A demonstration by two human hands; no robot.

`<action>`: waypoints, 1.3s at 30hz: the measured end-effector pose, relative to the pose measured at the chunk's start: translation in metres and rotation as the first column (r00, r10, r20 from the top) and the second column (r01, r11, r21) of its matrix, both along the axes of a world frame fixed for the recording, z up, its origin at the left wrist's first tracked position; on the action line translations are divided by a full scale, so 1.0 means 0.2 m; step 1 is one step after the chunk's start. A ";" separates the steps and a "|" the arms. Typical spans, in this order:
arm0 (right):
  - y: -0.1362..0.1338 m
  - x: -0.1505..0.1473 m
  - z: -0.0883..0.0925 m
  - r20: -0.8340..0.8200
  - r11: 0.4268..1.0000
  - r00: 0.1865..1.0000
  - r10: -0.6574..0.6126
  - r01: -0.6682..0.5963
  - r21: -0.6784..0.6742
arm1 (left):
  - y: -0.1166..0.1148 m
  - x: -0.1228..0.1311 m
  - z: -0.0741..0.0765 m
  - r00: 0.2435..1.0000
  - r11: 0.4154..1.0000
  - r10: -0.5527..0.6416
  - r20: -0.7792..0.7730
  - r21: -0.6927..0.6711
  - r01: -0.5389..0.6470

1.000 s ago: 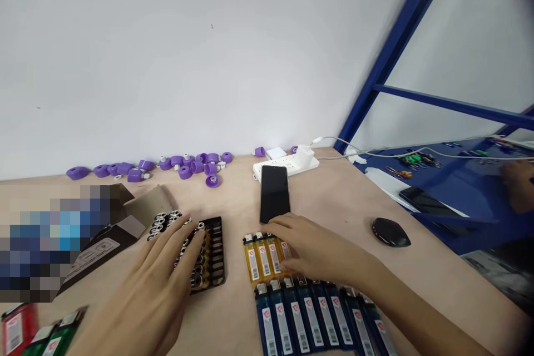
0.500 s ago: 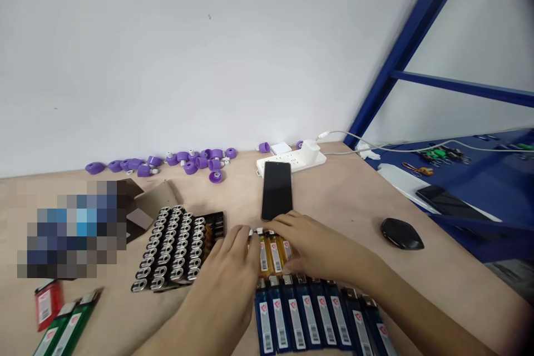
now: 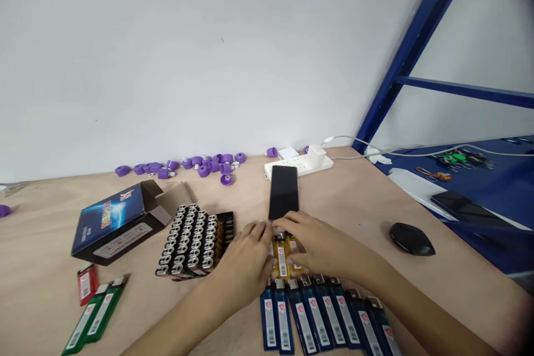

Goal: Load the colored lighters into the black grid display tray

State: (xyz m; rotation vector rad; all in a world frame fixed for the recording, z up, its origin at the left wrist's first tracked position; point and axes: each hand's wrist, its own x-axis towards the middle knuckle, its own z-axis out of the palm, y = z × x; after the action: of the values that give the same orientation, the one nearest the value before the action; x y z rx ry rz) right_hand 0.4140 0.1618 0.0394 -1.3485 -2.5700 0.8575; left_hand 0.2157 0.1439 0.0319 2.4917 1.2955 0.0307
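Several yellow lighters [image 3: 282,262] lie side by side between my two hands, partly covered by the fingers. My left hand [image 3: 246,264] closes on their left side, its thumb near their lower half. From the right, my right hand [image 3: 319,242] holds the same group between thumb and fingers, fingertips at the top ends. Just below is a row of blue lighters [image 3: 317,320] with white labels, slightly fanned, with a gap after the second from the left. Left of my left hand, a black tray [image 3: 228,223] holds rows of upright lighters [image 3: 187,245] with metal tops.
An open dark blue box [image 3: 112,217] lies at left, above a red lighter [image 3: 87,285] and two green lighters [image 3: 94,314]. A phone [image 3: 283,192] leans by a white power strip [image 3: 300,164]. Purple caps [image 3: 204,164] line the wall. A black mouse [image 3: 412,239] is at right.
The view has shifted, so the table things sit further right. My fingers have moved slightly around the yellow lighters. A gap has opened between the second and third blue lighters.
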 end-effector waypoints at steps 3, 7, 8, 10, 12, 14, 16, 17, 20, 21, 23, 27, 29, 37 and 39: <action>0.00 0.00 0.01 0.012 1.000 1.000 -0.026 0.026 0.011 | -0.02 0.01 0.02 1.000 1.000 -0.015 0.013 -0.015 0.015; -0.01 0.01 0.04 0.009 1.000 1.000 -0.017 0.017 -0.020 | -0.03 -0.01 0.05 0.998 0.998 -0.046 0.033 -0.042 0.048; -0.01 0.01 0.05 0.007 0.999 1.000 -0.018 0.018 -0.033 | -0.03 -0.02 0.06 0.998 0.997 -0.058 0.039 -0.053 0.060; -0.02 0.02 0.05 0.001 0.998 1.000 -0.017 0.017 -0.062 | -0.03 -0.04 0.06 0.996 0.993 -0.080 0.047 -0.082 0.083; -0.02 0.04 0.05 -0.019 0.996 1.000 -0.001 -0.001 -0.091 | -0.02 -0.05 0.07 0.995 0.989 -0.091 0.048 -0.111 0.096; -0.01 0.06 0.06 -0.041 0.993 0.999 0.015 -0.020 -0.114 | -0.01 -0.05 0.06 0.994 0.987 -0.089 0.059 -0.127 0.096; 0.00 0.07 0.07 -0.048 0.991 0.998 0.027 -0.033 -0.128 | 0.00 -0.05 0.06 0.994 0.987 -0.081 0.077 -0.133 0.091; 0.01 0.08 0.07 -0.049 0.990 0.998 0.034 -0.040 -0.132 | 0.00 -0.04 0.06 0.993 0.988 -0.076 0.090 -0.130 0.087; 0.05 0.10 0.10 -0.045 0.991 0.998 0.040 -0.046 -0.123 | 0.02 -0.03 0.05 0.989 0.990 -0.070 0.131 -0.114 0.085; 0.06 0.11 0.10 -0.039 0.992 0.999 0.032 -0.036 -0.120 | 0.03 -0.03 0.05 0.988 0.991 -0.067 0.137 -0.109 0.083; 0.07 0.15 0.11 -0.022 0.994 1.000 -0.010 0.008 -0.111 | 0.04 -0.02 0.05 0.990 0.991 -0.064 0.124 -0.111 0.078; 0.09 0.21 0.10 -0.034 0.993 0.996 -0.085 0.082 -0.089 | 0.05 0.01 0.08 0.998 0.989 -0.060 0.008 -0.133 0.060; 0.08 0.22 0.10 -0.043 0.992 0.994 -0.098 0.095 -0.082 | 0.04 0.02 0.10 0.995 0.992 -0.073 -0.064 -0.112 0.065; 0.05 0.06 0.10 -0.295 0.946 0.923 -0.248 0.164 -0.281 | -0.02 0.00 0.18 0.986 0.987 -0.109 -0.130 0.104 0.123; 0.04 0.00 0.08 -0.445 0.892 0.852 -0.274 0.052 -0.450 | -0.05 -0.02 0.19 0.987 0.964 -0.139 -0.075 0.217 0.152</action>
State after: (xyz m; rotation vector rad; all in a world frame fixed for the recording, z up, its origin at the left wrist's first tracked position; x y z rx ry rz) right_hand 0.4142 0.1696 0.0551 -1.2031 -1.9012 1.5583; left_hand 0.2127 0.1340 0.0708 2.7919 1.1847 0.0710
